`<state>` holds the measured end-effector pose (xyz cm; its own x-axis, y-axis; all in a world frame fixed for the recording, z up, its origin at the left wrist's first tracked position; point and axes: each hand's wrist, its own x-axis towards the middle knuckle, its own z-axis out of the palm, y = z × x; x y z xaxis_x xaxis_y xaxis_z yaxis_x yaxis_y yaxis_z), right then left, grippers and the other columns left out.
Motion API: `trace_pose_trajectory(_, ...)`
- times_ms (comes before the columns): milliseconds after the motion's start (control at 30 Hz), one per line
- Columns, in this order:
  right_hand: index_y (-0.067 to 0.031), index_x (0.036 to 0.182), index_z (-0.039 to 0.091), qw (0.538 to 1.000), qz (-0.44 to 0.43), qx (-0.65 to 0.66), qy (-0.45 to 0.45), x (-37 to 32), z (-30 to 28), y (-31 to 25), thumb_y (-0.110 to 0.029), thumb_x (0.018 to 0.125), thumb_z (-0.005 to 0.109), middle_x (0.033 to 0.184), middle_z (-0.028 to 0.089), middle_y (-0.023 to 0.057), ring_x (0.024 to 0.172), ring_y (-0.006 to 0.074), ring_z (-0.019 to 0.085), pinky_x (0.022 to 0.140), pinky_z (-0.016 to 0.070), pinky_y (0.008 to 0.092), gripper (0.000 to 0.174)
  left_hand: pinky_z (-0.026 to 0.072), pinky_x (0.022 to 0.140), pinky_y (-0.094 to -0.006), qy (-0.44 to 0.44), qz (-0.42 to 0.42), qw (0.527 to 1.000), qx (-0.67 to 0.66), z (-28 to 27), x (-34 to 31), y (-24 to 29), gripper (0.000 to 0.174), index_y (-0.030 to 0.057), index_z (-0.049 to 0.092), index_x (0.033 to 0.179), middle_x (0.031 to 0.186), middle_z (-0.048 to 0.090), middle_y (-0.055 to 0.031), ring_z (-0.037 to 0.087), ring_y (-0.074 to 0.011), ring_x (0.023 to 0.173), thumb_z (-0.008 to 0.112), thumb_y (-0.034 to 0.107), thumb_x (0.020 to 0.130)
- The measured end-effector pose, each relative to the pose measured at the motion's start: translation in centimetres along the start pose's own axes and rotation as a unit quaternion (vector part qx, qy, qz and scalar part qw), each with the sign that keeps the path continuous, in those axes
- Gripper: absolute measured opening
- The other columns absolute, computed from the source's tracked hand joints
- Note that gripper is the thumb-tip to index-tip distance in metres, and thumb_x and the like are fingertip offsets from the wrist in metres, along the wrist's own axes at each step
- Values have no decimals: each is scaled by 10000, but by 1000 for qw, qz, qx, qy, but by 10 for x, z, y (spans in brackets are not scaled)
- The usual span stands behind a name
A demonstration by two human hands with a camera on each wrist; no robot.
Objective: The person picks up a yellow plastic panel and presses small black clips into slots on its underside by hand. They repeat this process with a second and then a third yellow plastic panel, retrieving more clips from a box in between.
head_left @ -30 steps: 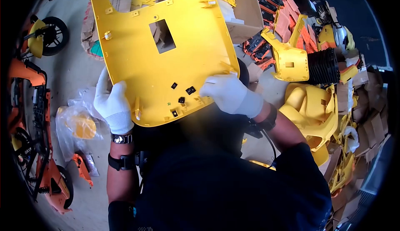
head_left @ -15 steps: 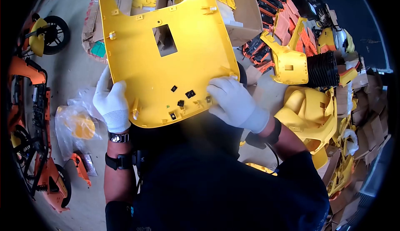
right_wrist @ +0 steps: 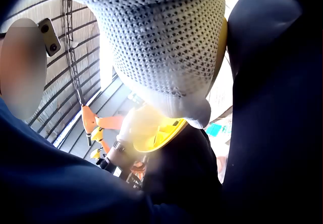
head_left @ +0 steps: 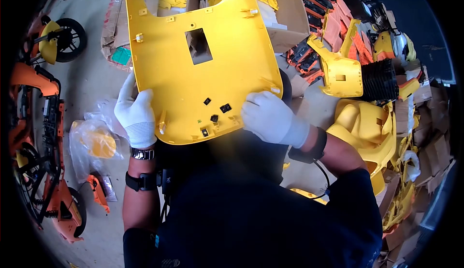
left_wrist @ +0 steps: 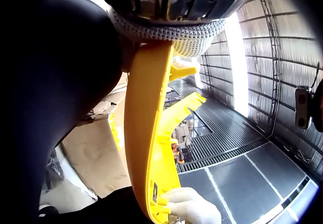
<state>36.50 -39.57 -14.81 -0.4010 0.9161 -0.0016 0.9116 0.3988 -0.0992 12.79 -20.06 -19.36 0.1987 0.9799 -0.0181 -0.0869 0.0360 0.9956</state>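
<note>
A large yellow plastic panel, with a rectangular opening, lies across the person's lap, its ribbed inner face up. My left hand, in a white glove, grips its left edge near the lower corner. At the lower right edge my gloved right hand pinches the rim with curled fingers, which also show in the left wrist view beside the panel. Its fingers hide that bit of rim. Several small black clips lie loose on the panel; another black clip sits at the bottom edge.
Beyond the panel stands an open cardboard box with yellow parts. On the right are yellow body panels and a black stack. Orange frames and a bagged yellow part are on the left.
My right hand drew back from the clips to the lower right rim, then closed over a small clip seen there half a second ago. The panel shifted slightly right; the left hand kept its grip.
</note>
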Motion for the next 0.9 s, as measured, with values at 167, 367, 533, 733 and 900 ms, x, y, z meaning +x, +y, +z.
trace_pose_trajectory(167, -87, 877, 630, 991, 37, -12, -131, 28, -46, -4, -172, 825, 655, 857, 601, 63, 852, 241, 646, 726, 524, 363, 102, 518, 918, -291, 12, 24, 1000, -2, -2, -3, -7, 525, -113, 558, 1348, 1176, 690, -162, 664, -181, 1046, 552, -70, 824)
trace_pose_trajectory(367, -84, 894, 613, 996, -1, -41, -82, 96, -20, -6, -136, 811, 640, 817, 609, 75, 786, 228, 658, 663, 546, 347, 101, 494, 968, -302, -10, 22, 999, -29, -2, -12, 0, 525, -102, 543, 1368, 1237, 655, -139, 632, -184, 1099, 537, -88, 843)
trace_pose_trajectory(533, -49, 838, 677, 995, -16, -12, -96, 106, 4, -7, -128, 807, 655, 832, 650, 116, 778, 280, 695, 684, 579, 393, 88, 512, 912, -275, -8, 35, 999, -16, -6, -17, 0, 513, -85, 555, 1359, 1197, 673, -112, 643, -149, 1041, 561, -57, 848)
trace_pose_trajectory(733, -36, 923, 615, 988, 28, 108, -110, 119, -16, -5, -121, 814, 622, 848, 667, 173, 806, 350, 701, 734, 569, 444, 138, 530, 850, -276, -24, 58, 997, 54, -21, -31, -4, 513, -69, 559, 1352, 1148, 707, -128, 664, -147, 991, 577, -15, 843)
trace_pose_trajectory(900, -15, 918, 630, 948, 140, 276, 69, 183, -60, 51, -141, 811, 601, 850, 695, 185, 802, 368, 684, 746, 543, 435, 168, 535, 832, -277, -61, 55, 992, 92, -44, -58, 0, 525, -55, 556, 1362, 1106, 719, -123, 670, -139, 960, 580, -17, 839)
